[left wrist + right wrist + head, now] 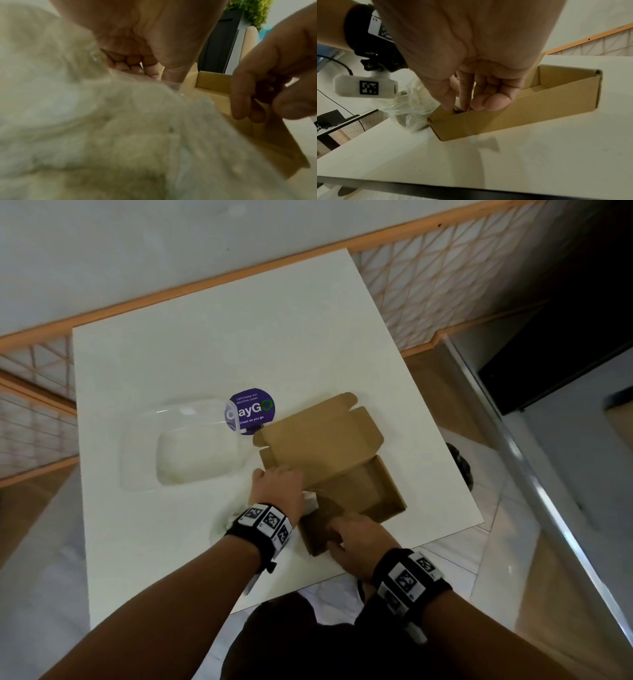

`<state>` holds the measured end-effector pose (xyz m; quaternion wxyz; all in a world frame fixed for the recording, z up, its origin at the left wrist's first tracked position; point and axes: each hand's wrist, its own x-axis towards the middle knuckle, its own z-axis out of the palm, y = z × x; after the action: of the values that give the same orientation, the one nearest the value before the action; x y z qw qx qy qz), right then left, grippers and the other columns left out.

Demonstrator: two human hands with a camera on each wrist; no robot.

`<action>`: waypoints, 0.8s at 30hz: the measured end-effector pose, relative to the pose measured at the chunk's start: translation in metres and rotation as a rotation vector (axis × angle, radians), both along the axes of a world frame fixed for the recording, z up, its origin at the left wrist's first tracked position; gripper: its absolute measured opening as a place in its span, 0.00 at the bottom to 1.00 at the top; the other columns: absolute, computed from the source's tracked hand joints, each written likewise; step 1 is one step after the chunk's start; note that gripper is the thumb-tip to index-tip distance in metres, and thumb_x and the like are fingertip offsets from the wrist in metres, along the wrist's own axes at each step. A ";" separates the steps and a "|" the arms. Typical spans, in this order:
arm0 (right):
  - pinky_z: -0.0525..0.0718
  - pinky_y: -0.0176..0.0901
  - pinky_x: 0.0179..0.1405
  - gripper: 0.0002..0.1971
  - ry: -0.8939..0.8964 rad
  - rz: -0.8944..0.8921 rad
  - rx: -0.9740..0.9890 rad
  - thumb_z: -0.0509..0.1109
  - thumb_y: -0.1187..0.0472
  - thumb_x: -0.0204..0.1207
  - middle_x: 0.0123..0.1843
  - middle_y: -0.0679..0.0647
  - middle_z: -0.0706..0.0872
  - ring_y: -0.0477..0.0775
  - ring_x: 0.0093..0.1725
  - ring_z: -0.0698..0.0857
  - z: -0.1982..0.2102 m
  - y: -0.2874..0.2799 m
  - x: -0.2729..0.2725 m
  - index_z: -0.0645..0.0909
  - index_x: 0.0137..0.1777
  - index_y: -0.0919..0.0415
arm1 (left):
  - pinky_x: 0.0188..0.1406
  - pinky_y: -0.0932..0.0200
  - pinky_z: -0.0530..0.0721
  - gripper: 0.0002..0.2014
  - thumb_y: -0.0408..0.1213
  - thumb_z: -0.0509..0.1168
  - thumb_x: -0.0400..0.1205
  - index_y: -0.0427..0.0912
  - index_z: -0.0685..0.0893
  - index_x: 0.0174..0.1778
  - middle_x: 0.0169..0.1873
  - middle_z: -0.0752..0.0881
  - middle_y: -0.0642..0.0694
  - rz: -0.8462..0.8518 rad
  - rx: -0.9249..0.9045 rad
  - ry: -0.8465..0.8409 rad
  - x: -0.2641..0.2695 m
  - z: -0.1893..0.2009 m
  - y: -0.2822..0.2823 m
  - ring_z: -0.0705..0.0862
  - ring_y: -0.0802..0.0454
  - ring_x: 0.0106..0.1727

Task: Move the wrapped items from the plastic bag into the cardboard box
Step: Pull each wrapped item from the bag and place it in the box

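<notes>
An open cardboard box (394, 486) lies on the white table (239, 354), its lid folded back. My left hand (277, 484) grips a crumpled clear plastic bag (310, 502) at the box's near-left edge; in the left wrist view the bag (102, 121) fills the frame, blurred, under curled fingers (132, 63). My right hand (346, 534) is at the box's near corner. Its thumb and forefinger (462, 106) pinch a small dark item just inside the box wall (505, 119), beside the bag (407, 106). The item is largely hidden.
A clear plastic container (181, 446) with white contents sits at the table's left. A round purple sticker (251, 412) lies behind the box. An orange-framed lattice railing (428, 268) runs behind the table. The near table edge (471, 189) is close to my body.
</notes>
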<state>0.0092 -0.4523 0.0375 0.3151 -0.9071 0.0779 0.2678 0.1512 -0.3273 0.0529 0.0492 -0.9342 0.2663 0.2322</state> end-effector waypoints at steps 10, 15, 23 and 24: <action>0.86 0.50 0.56 0.11 -0.025 0.026 -0.032 0.64 0.48 0.85 0.56 0.50 0.84 0.53 0.53 0.84 0.012 -0.002 0.010 0.81 0.60 0.52 | 0.66 0.44 0.73 0.07 0.46 0.64 0.84 0.50 0.82 0.55 0.55 0.85 0.48 0.080 -0.018 -0.015 -0.005 -0.001 0.009 0.84 0.44 0.59; 0.83 0.43 0.52 0.09 -0.098 0.060 -0.022 0.64 0.49 0.86 0.54 0.47 0.84 0.49 0.51 0.82 0.031 0.002 0.016 0.81 0.59 0.50 | 0.60 0.47 0.73 0.06 0.49 0.62 0.84 0.54 0.82 0.47 0.48 0.84 0.53 0.181 -0.248 -0.020 0.000 0.025 0.031 0.84 0.48 0.52; 0.86 0.48 0.56 0.10 -0.186 0.224 0.027 0.62 0.51 0.88 0.54 0.46 0.84 0.47 0.52 0.82 0.053 0.052 0.058 0.84 0.61 0.48 | 0.64 0.51 0.80 0.05 0.51 0.72 0.81 0.58 0.89 0.50 0.53 0.81 0.53 0.409 -0.461 0.063 -0.021 0.055 0.146 0.80 0.50 0.58; 0.86 0.49 0.54 0.11 -0.195 0.234 0.043 0.63 0.51 0.88 0.55 0.47 0.84 0.49 0.52 0.83 0.054 0.061 0.064 0.85 0.62 0.48 | 0.66 0.53 0.79 0.06 0.52 0.72 0.81 0.58 0.90 0.51 0.56 0.80 0.53 0.421 -0.456 0.097 -0.028 0.053 0.157 0.79 0.50 0.61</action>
<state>0.0730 -0.3918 0.0912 0.3075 -0.9247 -0.0649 0.2150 0.1234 -0.1700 0.1060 -0.2233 -0.9436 0.1144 0.2160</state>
